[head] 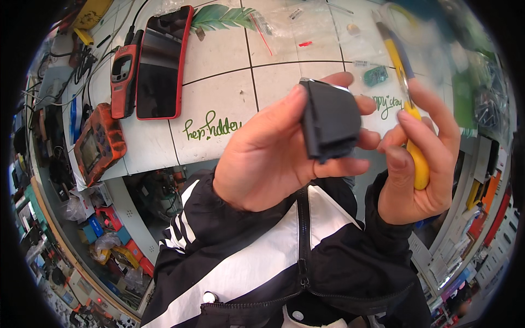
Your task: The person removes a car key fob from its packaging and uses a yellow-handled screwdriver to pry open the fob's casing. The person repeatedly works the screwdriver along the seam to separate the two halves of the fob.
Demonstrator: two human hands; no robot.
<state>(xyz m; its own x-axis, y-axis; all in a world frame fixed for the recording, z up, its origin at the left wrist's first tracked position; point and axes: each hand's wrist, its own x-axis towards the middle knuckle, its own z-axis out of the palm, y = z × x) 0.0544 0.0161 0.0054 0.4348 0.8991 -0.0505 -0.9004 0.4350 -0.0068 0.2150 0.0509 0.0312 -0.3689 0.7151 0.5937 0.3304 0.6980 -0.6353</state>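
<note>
My left hand (270, 151) grips a small dark grey device housing (334, 117) with a bright metallic edge along its top. The housing is held up above the near part of the tiled worktop, and its lower end is blurred. Just to the right, my right hand (426, 164) is closed around yellow-handled scissors or snips (418, 164); one yellow handle lies in the fingers and the metal pivot shows above them. The upper end of that tool is blurred. Fingertips of both hands are close together between the two objects.
On the worktop (213, 90) at left lie a red-framed phone or tablet (160, 65), a red handheld meter (123, 80) with cables, and an orange-black handheld device (99, 143). Clear plastic bags, a red scrap (305, 43) and a green circuit board (375, 76) lie beyond my hands. Crowded shelves flank both sides.
</note>
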